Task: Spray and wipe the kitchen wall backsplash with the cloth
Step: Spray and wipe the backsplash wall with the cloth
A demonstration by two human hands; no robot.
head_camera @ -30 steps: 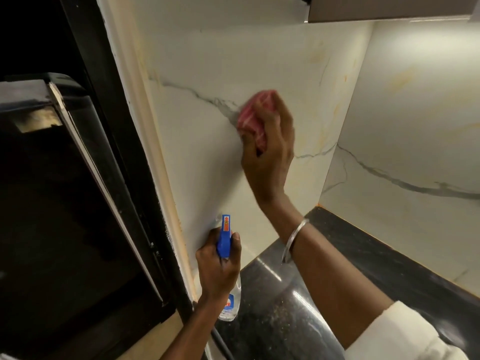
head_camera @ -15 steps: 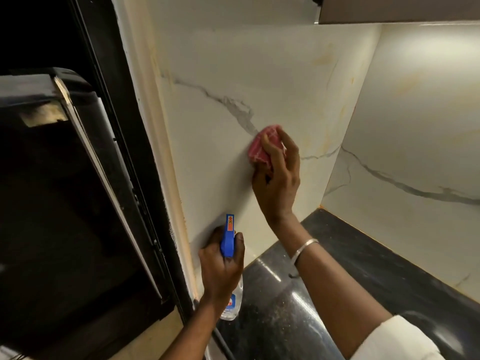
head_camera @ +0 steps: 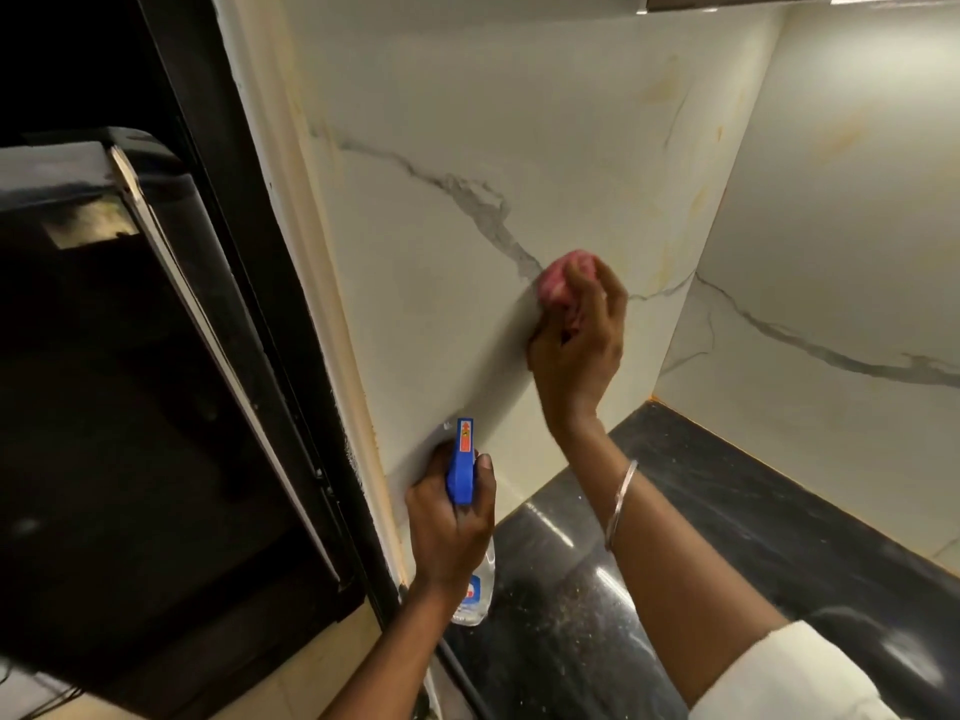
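Observation:
The white marble backsplash (head_camera: 447, 314) with grey veins fills the middle of the head view. My right hand (head_camera: 576, 345) grips a bunched pink cloth (head_camera: 558, 280) and presses it against the wall just below the main grey vein. Lower down, my left hand (head_camera: 449, 527) holds a clear spray bottle with a blue trigger head (head_camera: 462, 467), its nozzle pointing up close to the wall. The bottle's body (head_camera: 475, 597) is partly hidden behind that hand.
A black appliance (head_camera: 130, 387) and a dark frame stand close on the left. A glossy black countertop (head_camera: 727, 522) runs below, meeting a second marble wall (head_camera: 841, 252) at the right corner. A cabinet underside (head_camera: 753, 0) hangs above.
My right hand has drawn the pink cloth downward along the wall, from above the grey vein to below it. The left hand with the spray bottle has stayed in place.

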